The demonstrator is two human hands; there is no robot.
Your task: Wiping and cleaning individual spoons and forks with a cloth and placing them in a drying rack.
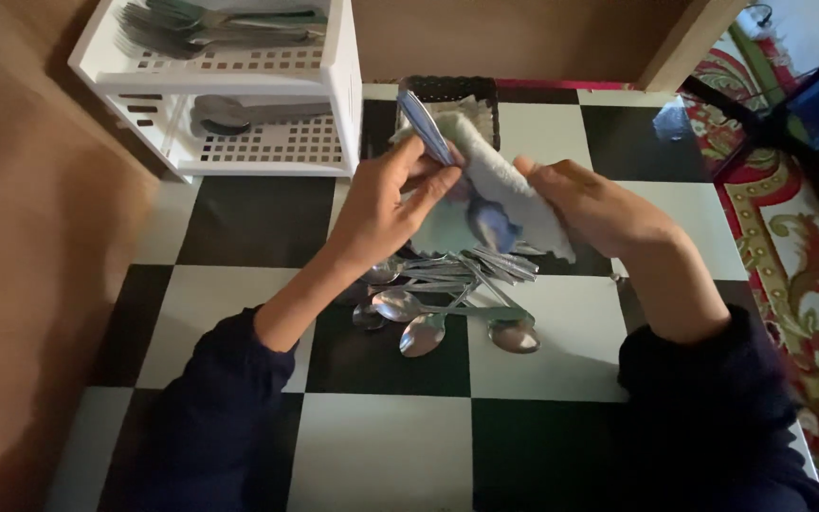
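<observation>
My left hand [386, 204] grips the handle of a metal spoon [428, 133], whose bowl end points down into a white cloth [514, 190]. My right hand [594, 204] holds that cloth, wrapped around the spoon's bowl. Both hands hover above a pile of several metal spoons [447, 299] lying on the black-and-white checkered table [381, 446]. Dark sleeves cover both forearms.
A white two-shelf rack [338, 85] stands at the back left, with forks on the top shelf and spoons [229, 114] on the lower one. A dark mesh basket [447, 90] sits behind my hands. A patterned red rug [808, 284] lies right of the table.
</observation>
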